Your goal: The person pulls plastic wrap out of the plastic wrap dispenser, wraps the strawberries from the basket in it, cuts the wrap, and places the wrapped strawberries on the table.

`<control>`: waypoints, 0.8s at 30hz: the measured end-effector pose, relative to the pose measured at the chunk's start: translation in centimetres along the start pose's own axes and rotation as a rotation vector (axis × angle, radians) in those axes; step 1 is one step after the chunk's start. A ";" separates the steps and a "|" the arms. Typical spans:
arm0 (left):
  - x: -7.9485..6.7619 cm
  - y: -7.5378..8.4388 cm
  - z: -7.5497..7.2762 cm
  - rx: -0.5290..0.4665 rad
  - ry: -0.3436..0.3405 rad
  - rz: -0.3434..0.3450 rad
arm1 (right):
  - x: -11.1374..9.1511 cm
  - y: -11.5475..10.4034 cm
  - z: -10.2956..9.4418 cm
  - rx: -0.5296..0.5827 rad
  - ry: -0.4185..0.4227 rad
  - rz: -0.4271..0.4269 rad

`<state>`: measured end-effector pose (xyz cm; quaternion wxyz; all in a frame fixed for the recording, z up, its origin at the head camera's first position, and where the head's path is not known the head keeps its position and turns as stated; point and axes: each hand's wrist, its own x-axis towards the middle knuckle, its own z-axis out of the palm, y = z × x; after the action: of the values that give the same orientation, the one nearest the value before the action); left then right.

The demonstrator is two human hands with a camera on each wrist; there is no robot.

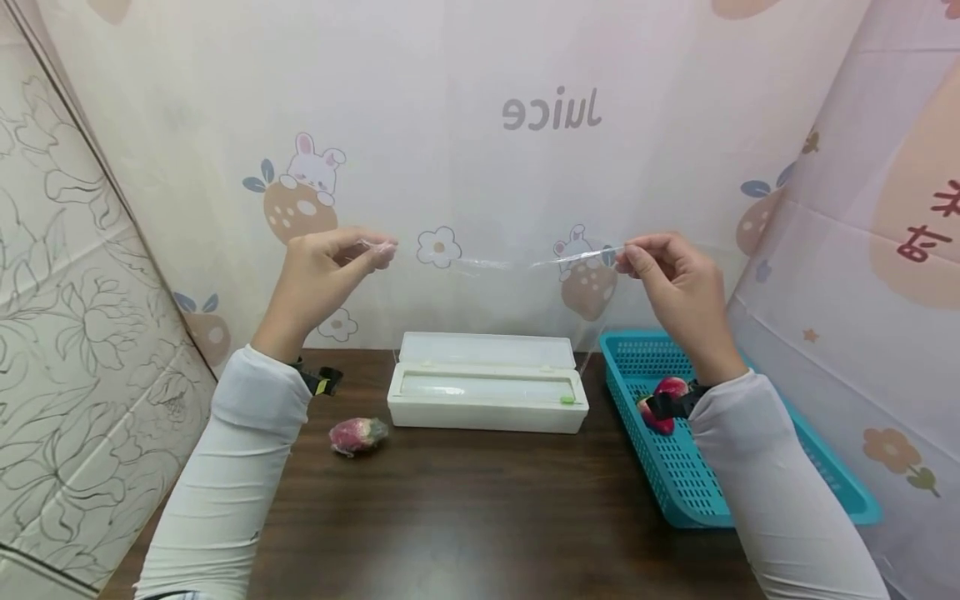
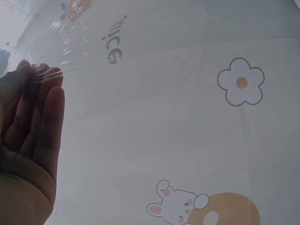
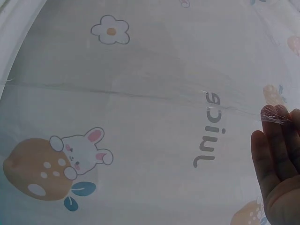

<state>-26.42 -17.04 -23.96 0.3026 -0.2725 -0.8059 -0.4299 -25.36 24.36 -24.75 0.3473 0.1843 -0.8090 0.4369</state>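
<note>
The left hand (image 1: 326, 271) and the right hand (image 1: 678, 292) each pinch the film (image 1: 558, 259) between thumb and fingertips, the remaining fingers being only slightly bent. The film is spread in the air between them, above the white box (image 1: 487, 417), whose lid (image 1: 487, 350) stands open. A wrapped fruit (image 1: 356, 436) lies left of the box; red fruits (image 1: 672, 386) lie in the basket (image 1: 641, 450) at right.
</note>
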 end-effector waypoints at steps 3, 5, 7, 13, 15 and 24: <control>0.0 0.3 -0.2 0.005 0.004 0.011 | 0.0 -0.3 -0.2 -0.012 -0.003 0.003; -0.2 0.5 -0.3 -0.002 -0.002 0.003 | -0.1 -0.4 -0.4 0.010 -0.013 -0.006; -0.7 0.6 -0.4 -0.027 -0.022 -0.017 | -0.4 -0.5 -0.7 0.054 -0.037 -0.008; -3.6 1.3 -1.0 -0.088 -0.106 -0.029 | -3.3 -0.6 -2.4 0.077 -0.138 -0.005; -4.5 1.7 -1.2 -0.108 -0.138 -0.010 | -4.3 -0.8 -2.9 0.065 -0.165 -0.024; -5.6 2.2 -1.7 -0.178 -0.195 0.064 | -5.4 -1.5 -3.6 0.082 -0.209 -0.057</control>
<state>-20.67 -18.40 -26.12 0.2110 -0.3644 -0.7811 -0.4611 -19.26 26.45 -26.43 0.2655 0.2659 -0.8166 0.4382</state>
